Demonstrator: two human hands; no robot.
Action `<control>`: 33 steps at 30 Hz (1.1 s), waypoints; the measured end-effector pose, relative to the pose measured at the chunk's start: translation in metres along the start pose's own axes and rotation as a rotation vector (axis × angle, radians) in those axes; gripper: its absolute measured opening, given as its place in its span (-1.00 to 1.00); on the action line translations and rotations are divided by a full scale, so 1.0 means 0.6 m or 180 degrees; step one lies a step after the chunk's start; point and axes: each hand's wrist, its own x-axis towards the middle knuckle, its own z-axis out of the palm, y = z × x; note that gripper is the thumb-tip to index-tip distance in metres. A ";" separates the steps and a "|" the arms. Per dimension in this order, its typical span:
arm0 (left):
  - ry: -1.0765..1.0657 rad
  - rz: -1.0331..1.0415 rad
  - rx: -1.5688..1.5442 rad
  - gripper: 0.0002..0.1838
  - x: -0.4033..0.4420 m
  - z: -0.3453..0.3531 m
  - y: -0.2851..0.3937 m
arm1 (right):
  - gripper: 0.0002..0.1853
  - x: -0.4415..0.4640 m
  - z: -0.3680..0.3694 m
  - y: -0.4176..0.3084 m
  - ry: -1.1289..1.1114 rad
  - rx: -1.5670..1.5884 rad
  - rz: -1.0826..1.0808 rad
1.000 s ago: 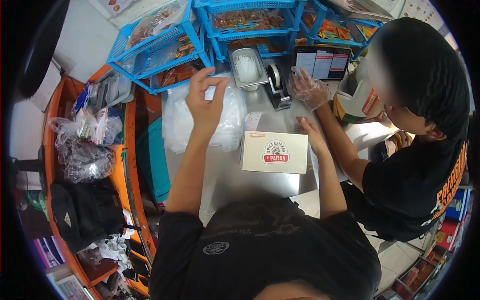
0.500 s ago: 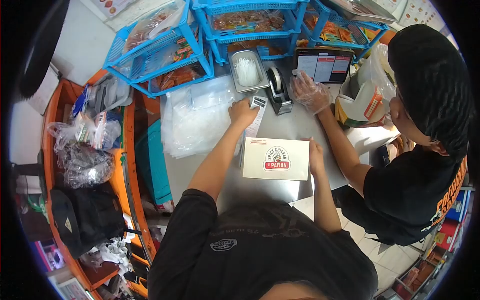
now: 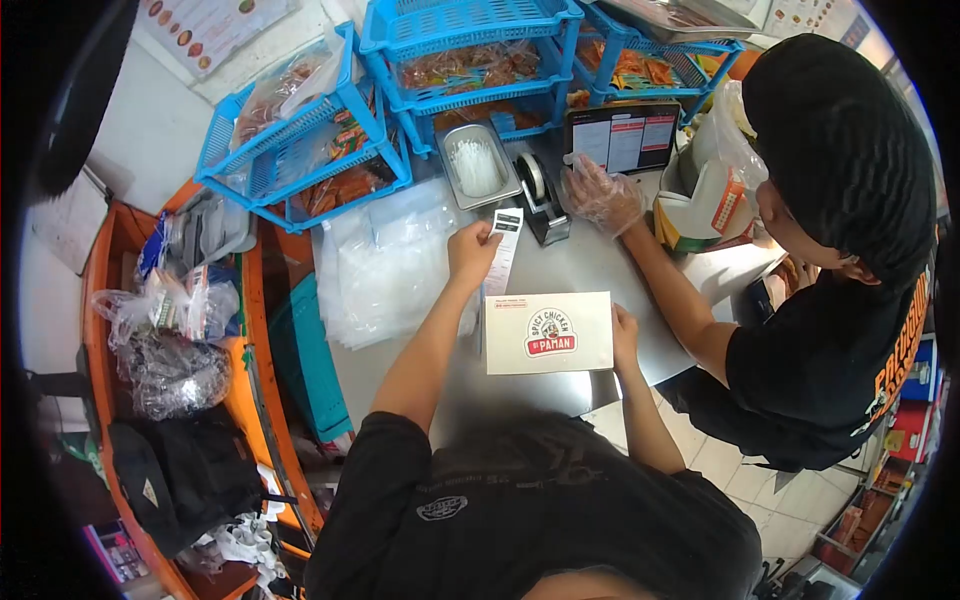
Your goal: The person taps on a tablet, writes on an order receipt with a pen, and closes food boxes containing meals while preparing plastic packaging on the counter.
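Observation:
Pinched between the thumb and fingers of my left hand (image 3: pixel 472 256) is a long printed receipt (image 3: pixel 507 248), its lower end behind a food box. That cream cardboard food box (image 3: pixel 500 345), printed "Spicy Chicken Si Paman", is gripped at its right side by my right hand (image 3: pixel 625 338); the fingers are partly hidden. Beside my left hand lie clear plastic bags (image 3: pixel 375 270) in a flat stack. A black tape dispenser (image 3: pixel 545 215) stands just beyond the receipt, next to a metal container (image 3: pixel 478 165) of thin white items.
A co-worker (image 3: pixel 840 150) stands at the right, a gloved hand (image 3: pixel 603 197) by a tablet (image 3: pixel 625 138). Blue tiered baskets (image 3: pixel 385 180) of packets line the back of the metal table (image 3: pixel 590 265). An orange shelf (image 3: pixel 110 300) with bags is at left.
My left hand has lifted the receipt's upper end a little off the table. The box stays in my right hand. The whole view has shifted slightly.

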 end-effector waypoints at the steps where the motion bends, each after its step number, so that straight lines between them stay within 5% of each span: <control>1: 0.0042 -0.0060 0.0066 -0.86 -0.004 -0.008 0.014 | -0.61 0.006 0.004 0.018 -0.0113 0.0055 0.0097; 8: 0.1343 0.1218 -0.0188 -0.87 0.000 -0.073 0.120 | -0.77 0.065 -0.002 -0.089 -0.1010 -0.1004 0.0100; 10: 0.1584 0.1570 -0.0540 -0.89 -0.011 -0.123 0.194 | -0.73 0.113 0.048 -0.110 0.0144 -0.0798 -0.1627; 12: 0.1657 0.1776 -0.1307 -0.83 -0.037 -0.167 0.276 | -0.71 0.165 0.089 -0.148 0.0237 -0.0642 -0.2285; 15: 0.1479 0.1413 -0.1618 -0.73 -0.096 -0.231 0.339 | -0.71 0.208 0.127 -0.189 -0.0102 -0.1198 -0.1554; 18: 0.1139 0.0784 -0.1802 -0.73 -0.145 -0.243 0.343 | -0.74 0.244 0.126 -0.171 -0.0884 0.0152 -0.0019; 21: 0.0816 -0.0002 -0.2453 -0.78 -0.183 -0.246 0.314 | -0.78 0.211 0.099 -0.129 -0.0778 0.0304 -0.0557; 25: 0.0514 -0.0874 -0.2764 -0.85 -0.214 -0.216 0.290 | -0.83 0.179 0.111 -0.129 0.0147 -0.0710 -0.2171; 28: 0.0615 -0.0568 -0.2524 -0.85 -0.216 -0.177 0.266 | -0.84 0.174 0.100 -0.133 -0.0024 -0.1616 -0.1790; 33: 0.0286 -0.0341 -0.2192 -0.76 -0.221 -0.160 0.289 | -0.87 0.116 0.056 -0.177 -0.0575 -0.0160 -0.1376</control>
